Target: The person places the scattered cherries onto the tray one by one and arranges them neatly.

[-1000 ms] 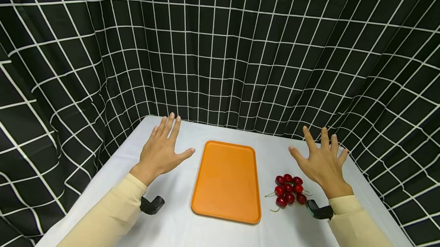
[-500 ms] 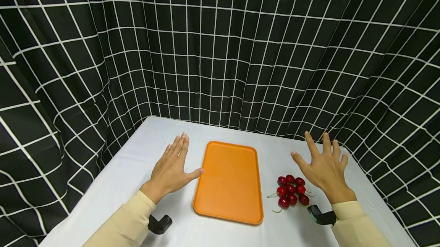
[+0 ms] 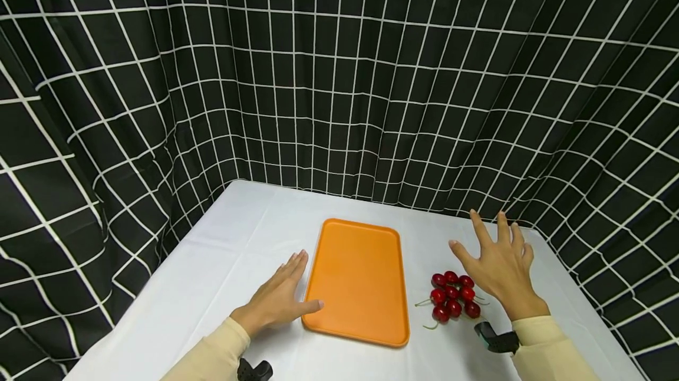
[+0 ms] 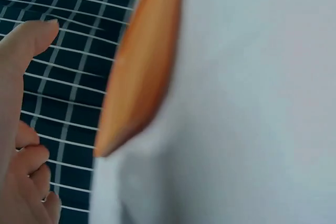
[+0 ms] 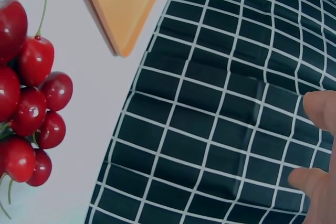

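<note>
My left hand [image 3: 278, 298] is beside the left edge of an orange rectangular tray [image 3: 361, 281], fingers straight and the thumb overlapping the tray's lower left in the head view. In the left wrist view the tray's corner [image 4: 137, 72] shows past the thumb [image 4: 31, 40]. My right hand [image 3: 501, 266] hovers with spread fingers, just right of a cluster of red cherries [image 3: 452, 294], and holds nothing. Glossy cherries [image 5: 29, 111] with green stems fill the left of the right wrist view, where parts of my fingers [image 5: 310, 181] show at the right edge.
A white cloth [image 3: 249, 233] covers the table under the tray and cherries. Black curtains with a white grid [image 3: 339, 74] enclose the back and both sides. Each wrist wears a dark camera mount [image 3: 495, 338].
My left hand has come down and toward me, moving right to the tray's edge, its fingers drawing together. The right hand stays almost in place, slightly lower. The tray and cherries stay put.
</note>
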### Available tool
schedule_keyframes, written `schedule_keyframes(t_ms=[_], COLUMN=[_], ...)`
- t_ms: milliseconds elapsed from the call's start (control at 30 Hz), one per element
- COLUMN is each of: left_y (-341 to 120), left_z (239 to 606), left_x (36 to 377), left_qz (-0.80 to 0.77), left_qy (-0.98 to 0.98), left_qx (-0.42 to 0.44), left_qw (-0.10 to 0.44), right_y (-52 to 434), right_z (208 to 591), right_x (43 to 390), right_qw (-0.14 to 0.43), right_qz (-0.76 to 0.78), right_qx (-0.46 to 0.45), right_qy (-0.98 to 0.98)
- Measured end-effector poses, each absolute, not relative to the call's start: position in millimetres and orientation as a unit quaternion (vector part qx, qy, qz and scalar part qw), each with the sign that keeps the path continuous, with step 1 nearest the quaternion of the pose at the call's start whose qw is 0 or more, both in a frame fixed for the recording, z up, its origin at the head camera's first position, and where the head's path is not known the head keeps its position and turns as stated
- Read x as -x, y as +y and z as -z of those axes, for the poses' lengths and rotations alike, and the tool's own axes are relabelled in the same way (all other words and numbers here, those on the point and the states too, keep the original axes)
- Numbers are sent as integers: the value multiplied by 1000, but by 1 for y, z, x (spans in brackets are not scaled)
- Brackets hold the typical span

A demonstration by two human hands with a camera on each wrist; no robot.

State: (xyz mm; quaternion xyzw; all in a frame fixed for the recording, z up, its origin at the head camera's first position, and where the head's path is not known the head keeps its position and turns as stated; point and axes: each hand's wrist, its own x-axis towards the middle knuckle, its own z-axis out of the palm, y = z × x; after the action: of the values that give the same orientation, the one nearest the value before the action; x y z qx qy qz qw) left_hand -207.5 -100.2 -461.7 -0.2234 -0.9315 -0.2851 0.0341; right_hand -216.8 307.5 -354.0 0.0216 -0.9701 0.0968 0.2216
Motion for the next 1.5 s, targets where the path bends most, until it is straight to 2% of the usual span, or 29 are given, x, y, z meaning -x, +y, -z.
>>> schedule_keyframes(t_ms=[167,400,700,967,1200,1500], left_y=[-101,-99,-99,-101,-101,-100], left_z=[478,484,489,492,493,497], left_x=[205,204,203,203,205,204], left_qz=[312,313,286,288,294,294], left_qy=[-918,-912,-921,-922,-922,-923], left_qx=[242,255,253,247,244,239], left_qw=[-36,-74,-71,-70,-69,-66], right_y=[310,314,322,341,364,376], right_z=[358,362,365,373,384,403], right_x=[215,213,210,220,221,221], right_qw=[219,219,219,279,229,169], right_qz=[-97,-103,-142,-303,-424,-437], right_qx=[-17,-16,-21,-42,62,92], right_qy=[-971,-970,-965,-910,-874,-878])
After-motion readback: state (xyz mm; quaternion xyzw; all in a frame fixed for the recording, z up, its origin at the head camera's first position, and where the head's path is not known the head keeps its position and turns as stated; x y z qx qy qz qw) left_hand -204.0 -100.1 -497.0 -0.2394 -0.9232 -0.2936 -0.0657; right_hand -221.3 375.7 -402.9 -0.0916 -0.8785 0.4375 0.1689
